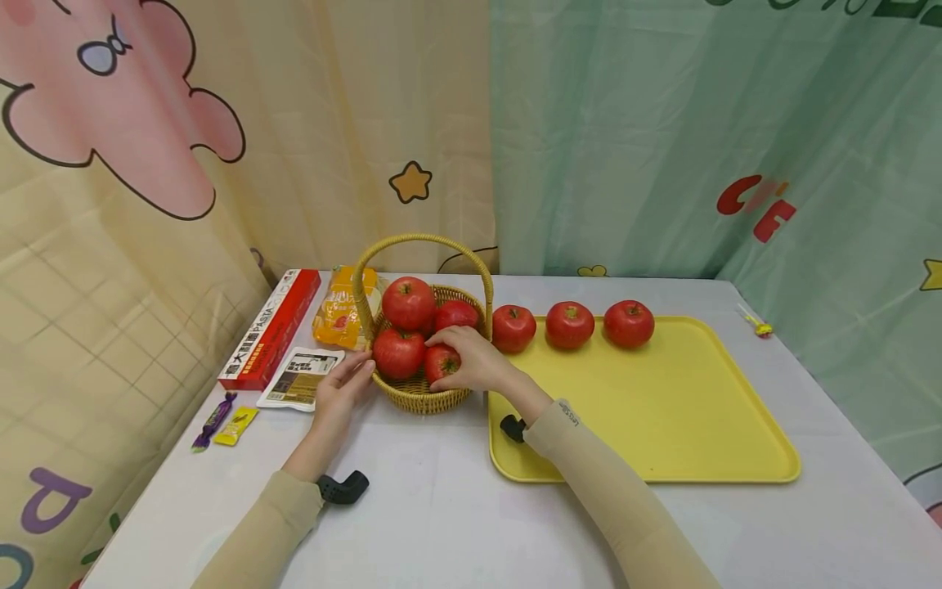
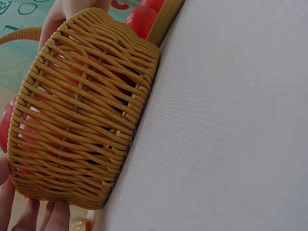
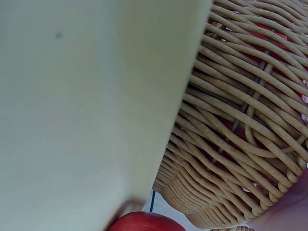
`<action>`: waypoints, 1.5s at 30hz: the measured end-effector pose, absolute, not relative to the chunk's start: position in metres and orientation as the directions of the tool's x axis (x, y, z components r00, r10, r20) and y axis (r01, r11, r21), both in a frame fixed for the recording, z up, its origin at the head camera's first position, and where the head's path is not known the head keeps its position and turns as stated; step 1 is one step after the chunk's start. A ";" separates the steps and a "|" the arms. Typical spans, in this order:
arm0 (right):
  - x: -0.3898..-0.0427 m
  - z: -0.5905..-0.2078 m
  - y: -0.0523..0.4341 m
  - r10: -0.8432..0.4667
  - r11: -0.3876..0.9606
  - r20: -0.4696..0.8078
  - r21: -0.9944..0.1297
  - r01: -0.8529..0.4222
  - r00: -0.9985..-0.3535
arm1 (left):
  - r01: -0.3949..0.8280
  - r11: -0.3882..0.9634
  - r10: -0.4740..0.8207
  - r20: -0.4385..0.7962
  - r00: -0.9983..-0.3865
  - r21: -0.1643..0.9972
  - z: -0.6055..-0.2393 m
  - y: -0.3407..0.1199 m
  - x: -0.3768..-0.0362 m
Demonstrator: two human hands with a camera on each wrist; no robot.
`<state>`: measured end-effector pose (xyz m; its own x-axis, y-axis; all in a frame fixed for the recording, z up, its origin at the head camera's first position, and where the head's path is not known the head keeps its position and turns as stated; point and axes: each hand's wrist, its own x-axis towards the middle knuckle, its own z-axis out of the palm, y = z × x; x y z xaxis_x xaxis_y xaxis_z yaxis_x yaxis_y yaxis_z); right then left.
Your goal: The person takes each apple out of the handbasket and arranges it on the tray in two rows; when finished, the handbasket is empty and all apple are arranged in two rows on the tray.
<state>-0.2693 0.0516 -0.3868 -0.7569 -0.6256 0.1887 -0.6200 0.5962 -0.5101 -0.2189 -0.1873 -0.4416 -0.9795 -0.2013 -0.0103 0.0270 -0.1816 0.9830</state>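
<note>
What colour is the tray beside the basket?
Plain yellow; the tray shows best in the head view, right of the wicker basket.

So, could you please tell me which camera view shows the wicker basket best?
The head view: the wicker basket appears whole, with handle, tomatoes and both hands at it. The left wrist view shows only its woven side wall against the table; the right wrist view shows a close patch of weave beside the yellow tray.
</note>
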 end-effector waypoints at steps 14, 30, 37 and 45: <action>-0.270 -0.392 0.052 -0.616 0.563 0.239 -0.533 -0.631 -0.751 | 0.050 -0.196 -0.212 0.008 -0.977 0.979 -0.442 -0.186 -0.219; -0.265 -0.391 0.055 -0.559 0.466 0.383 -0.588 -0.661 -0.736 | 0.039 -0.179 -0.207 0.001 -0.978 0.983 -0.441 -0.186 -0.218; -0.256 -0.378 0.063 -0.527 0.428 0.446 -0.595 -0.680 -0.723 | 0.034 -0.168 -0.205 -0.001 -0.979 0.985 -0.441 -0.186 -0.218; -0.245 -0.360 0.097 -0.551 0.370 0.400 -0.670 -0.644 -0.733 | 0.034 -0.159 -0.207 0.000 -0.978 0.987 -0.441 -0.187 -0.218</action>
